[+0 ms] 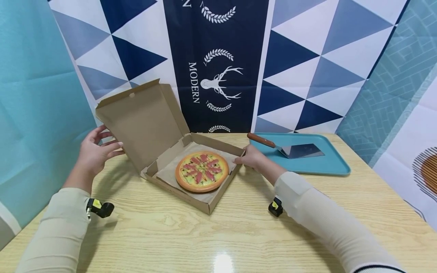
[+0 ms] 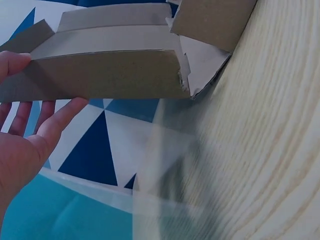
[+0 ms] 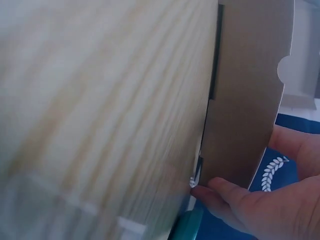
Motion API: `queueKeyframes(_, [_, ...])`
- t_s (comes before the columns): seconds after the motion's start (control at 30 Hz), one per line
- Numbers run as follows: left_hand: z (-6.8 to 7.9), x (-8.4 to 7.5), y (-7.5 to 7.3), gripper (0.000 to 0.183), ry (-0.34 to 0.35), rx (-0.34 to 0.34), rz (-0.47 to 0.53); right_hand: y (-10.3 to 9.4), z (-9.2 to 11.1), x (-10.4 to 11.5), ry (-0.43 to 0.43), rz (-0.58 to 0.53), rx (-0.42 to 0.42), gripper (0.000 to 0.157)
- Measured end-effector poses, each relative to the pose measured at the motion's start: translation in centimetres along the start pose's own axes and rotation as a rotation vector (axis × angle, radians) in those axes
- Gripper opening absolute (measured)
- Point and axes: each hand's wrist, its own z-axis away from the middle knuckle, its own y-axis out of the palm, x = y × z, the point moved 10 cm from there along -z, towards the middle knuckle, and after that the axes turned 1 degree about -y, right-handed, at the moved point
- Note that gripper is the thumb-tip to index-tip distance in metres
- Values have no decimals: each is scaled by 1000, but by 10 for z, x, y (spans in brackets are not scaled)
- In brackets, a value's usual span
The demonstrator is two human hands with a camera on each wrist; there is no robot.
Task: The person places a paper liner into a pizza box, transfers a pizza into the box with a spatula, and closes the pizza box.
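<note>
A brown cardboard pizza box (image 1: 220, 203) lies on the table with its lid (image 1: 146, 121) raised and leaning back to the left. Inside, on a sheet of paper (image 1: 168, 172), sits a round pizza (image 1: 202, 171) with red strips on top. My left hand (image 1: 97, 151) holds the lid by its left side; the left wrist view shows fingers on both faces of the side flap (image 2: 115, 75). At the box's far right corner, my right hand (image 1: 250, 157) grips the wall (image 3: 245, 90), its thumb over the rim and the other fingers outside.
Behind my right hand, a blue tray (image 1: 336, 161) rests on the wooden table (image 1: 164, 242). On it lies a pizza server (image 1: 304, 151) with a wooden handle pointing left over the rim. Patterned cloth (image 1: 218, 45) hangs close behind the box, and teal cloth (image 1: 37, 98) at left.
</note>
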Motion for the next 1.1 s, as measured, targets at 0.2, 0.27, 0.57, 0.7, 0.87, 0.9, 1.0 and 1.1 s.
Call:
queueKeyframes(0.2, [-4,-1,5,81,-12,47,37,0,8,1,-50,51,16,73])
queueKeyframes(0.27, [-6,0,6,81,-19,57,31,0,10,2,-66,51,16,65])
queueKeyframes(0.57, [-15,2,15,83,-29,95,13,1,21,3,-72,98,1,66])
queueKeyframes(0.7, [-18,3,18,82,-36,90,-19,1,26,2,-72,123,-4,61])
queueKeyframes(0.87, [-22,3,23,82,-40,91,-73,0,33,4,-99,171,-11,63])
queueKeyframes(0.9, [-24,3,25,82,-41,94,-85,0,34,4,-105,182,-12,63])
queueKeyframes(1.0, [-28,2,28,84,-49,100,-122,-1,38,6,-134,209,-9,62])
queueKeyframes(1.1, [-31,2,31,88,-56,105,-152,-1,42,7,-159,209,7,63])
